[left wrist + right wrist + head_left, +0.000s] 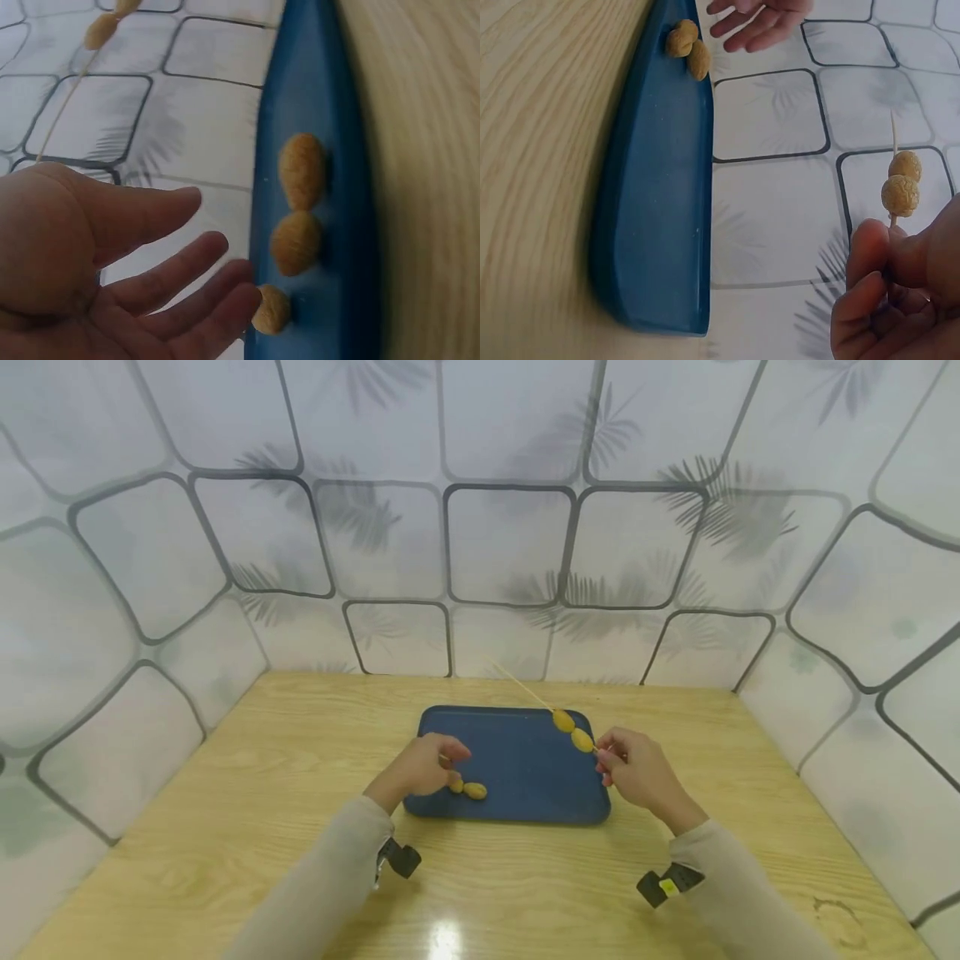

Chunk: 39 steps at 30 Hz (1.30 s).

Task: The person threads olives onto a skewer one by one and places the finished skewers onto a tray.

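A thin wooden skewer with two wrinkled, yellow-brown, egg-shaped food balls threaded on it is pinched near one end by my right hand. It is raised over the right side of a blue tray, its bare length slanting up and away. Over the tray's left end is my left hand, fingers parted and nothing in them. Loose balls of the same kind lie in the tray close to that hand; the left wrist view shows three, partly overlapped by a fingertip.
The tray rests on a pale wooden table. Behind and at both sides stand patterned fabric walls with dark outlines and leaf prints. Each wrist wears a dark strap with a small camera.
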{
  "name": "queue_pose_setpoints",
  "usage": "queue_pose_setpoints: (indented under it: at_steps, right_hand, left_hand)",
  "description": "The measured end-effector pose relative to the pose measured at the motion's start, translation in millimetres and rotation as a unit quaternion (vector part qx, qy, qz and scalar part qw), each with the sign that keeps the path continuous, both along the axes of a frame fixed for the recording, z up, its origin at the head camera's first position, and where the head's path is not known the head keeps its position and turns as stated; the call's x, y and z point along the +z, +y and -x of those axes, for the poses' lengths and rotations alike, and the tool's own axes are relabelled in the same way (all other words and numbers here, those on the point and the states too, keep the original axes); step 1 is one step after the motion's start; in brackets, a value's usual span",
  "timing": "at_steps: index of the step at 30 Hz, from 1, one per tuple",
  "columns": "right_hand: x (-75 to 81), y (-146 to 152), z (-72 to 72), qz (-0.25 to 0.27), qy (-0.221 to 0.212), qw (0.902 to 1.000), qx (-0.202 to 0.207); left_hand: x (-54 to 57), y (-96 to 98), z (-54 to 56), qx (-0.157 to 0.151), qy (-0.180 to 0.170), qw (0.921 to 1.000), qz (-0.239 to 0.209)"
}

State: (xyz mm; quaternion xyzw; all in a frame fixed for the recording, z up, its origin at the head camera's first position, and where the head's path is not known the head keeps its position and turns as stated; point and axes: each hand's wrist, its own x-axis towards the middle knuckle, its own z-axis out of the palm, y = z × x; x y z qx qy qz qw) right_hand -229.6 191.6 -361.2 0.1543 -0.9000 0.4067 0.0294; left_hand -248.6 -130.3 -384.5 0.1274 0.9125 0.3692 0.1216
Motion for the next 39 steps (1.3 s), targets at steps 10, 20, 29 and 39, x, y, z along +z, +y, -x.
queue_pose_setpoints:
  at_steps: [10,20,29,39]
  right_hand:
    - [-7.5,9.1,-3.1,-0.002,-0.02,0.9997,-0.009]
    - [-8.3,10.5,-8.1,0.0,-0.026,0.9996,-0.006]
    - [-14.0,11.0,-10.6,0.007,-0.027,0.9996,-0.003]
    - [-14.3,17.8,-14.5,0.015,-0.017,0.9996,0.015]
  left_hand:
    - [-17.3,2.8,-2.6,-0.045,0.064,0.9792,0.187]
    - [-20.6,-2.2,-6.1,-0.011,0.071,0.9797,0.187]
    - [-18.9,-13.3,-3.5,-0.002,0.083,0.9895,0.118]
    - [0.8,-15.3,3.8,0.042,0.099,0.9935,-0.036]
